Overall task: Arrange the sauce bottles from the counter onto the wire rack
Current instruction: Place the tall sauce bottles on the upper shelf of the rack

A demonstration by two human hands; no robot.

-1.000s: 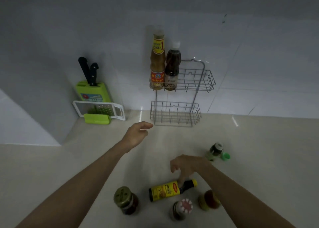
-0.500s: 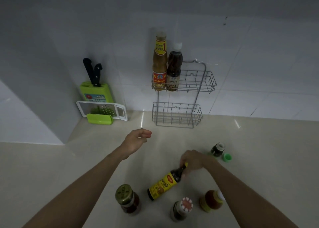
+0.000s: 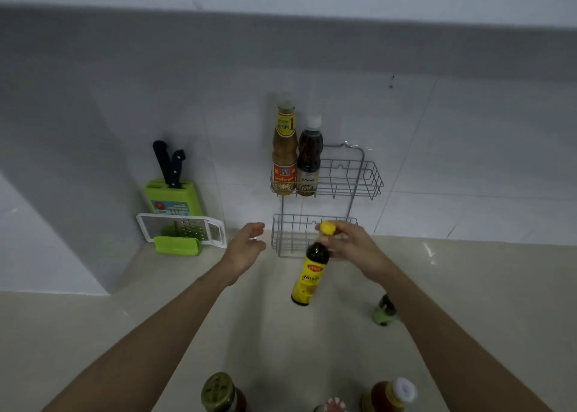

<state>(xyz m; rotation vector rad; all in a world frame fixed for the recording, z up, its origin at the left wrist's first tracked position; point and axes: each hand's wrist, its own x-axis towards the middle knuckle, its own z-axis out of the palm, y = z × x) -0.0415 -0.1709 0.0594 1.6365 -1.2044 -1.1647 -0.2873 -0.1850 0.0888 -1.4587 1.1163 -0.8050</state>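
Just in front of the wire rack (image 3: 326,193), the right hand (image 3: 352,246) pinches the yellow-capped sauce bottle (image 3: 310,274) by its neck, so it hangs upright for shelving; the left hand (image 3: 246,249) waits open, empty.

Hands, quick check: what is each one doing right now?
Left hand: open, empty, raised above the counter.
Right hand: closed on the neck of the yellow-capped seasoning sauce bottle, lifted off the counter.
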